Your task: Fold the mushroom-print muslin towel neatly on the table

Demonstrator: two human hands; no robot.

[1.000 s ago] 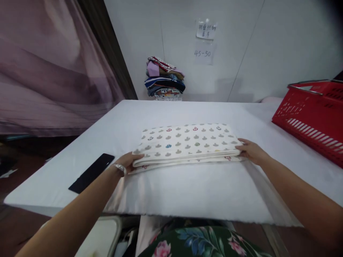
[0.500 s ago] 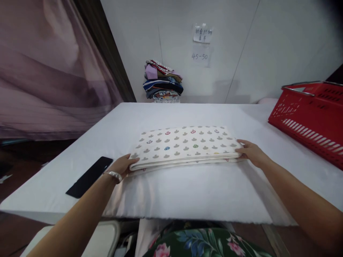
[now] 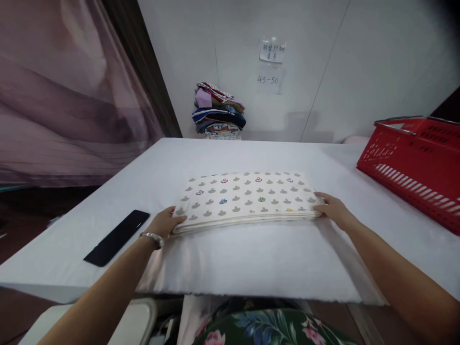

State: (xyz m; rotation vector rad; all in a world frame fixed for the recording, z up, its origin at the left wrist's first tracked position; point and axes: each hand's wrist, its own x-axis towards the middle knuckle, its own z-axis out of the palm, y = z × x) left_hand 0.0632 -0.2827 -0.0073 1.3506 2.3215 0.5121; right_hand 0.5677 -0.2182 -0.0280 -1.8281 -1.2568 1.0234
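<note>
The left hand (image 3: 163, 223) has its thumb on top of the near left corner of a white fabric rectangle printed with grey mushroom-like shapes and a few coloured ones (image 3: 247, 196), its fingers tucked beneath, so the grip is narrow, closed on the layers. The right hand (image 3: 334, 210) pinches the near right corner in the same way. A silvery bracelet (image 3: 154, 238) circles the left wrist.

The fabric lies in the middle of the white-covered worktop (image 3: 266, 258), near the person. Its folding looks well advanced: several layers show along the near edge, roughly lined up, and the upper face is mostly smooth. Neither corner is released yet; whether another fold remains, the view cannot tell.

Beside the left forearm lies a black, flat, rectangular slab, probably a phone (image 3: 118, 237). To the right, well apart from the fabric, stands a red plastic basket with slotted sides (image 3: 413, 163); its contents are hidden. Beyond, at the worktop's far edge, rises a multicoloured stack of folded cloth (image 3: 219, 112), below two handwritten paper notes (image 3: 272, 50) on the pale wall (image 3: 359, 72).
</note>
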